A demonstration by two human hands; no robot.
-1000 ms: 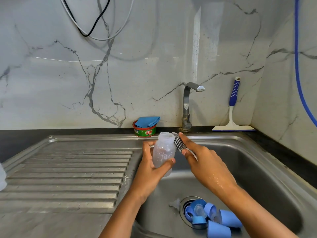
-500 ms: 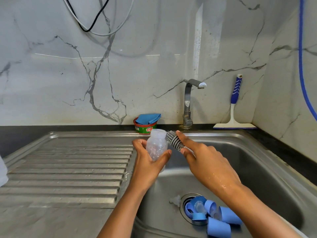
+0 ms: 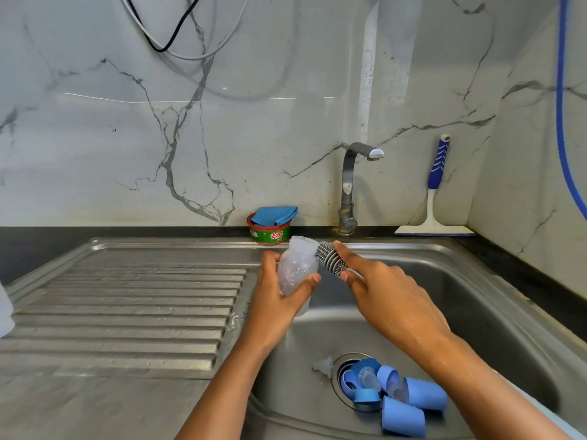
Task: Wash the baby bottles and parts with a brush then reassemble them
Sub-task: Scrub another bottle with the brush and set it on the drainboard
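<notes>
My left hand grips a clear, wet baby bottle over the sink's left edge, its open mouth tilted up and to the right. My right hand holds a grey ribbed bottle brush, index finger laid along its top. The brush tip touches the bottle's neck from outside. In the basin, around the drain, lie several blue caps and rings, with a clear teat beside them.
The steel sink basin lies to the right and its ribbed draining board to the left. A tap, a green soap tub with a blue cloth and a blue-handled squeegee stand along the back wall.
Both hands, the bottle and the brush have shifted slightly left and up together. The brush stays against the bottle's neck. The parts in the basin have not moved.
</notes>
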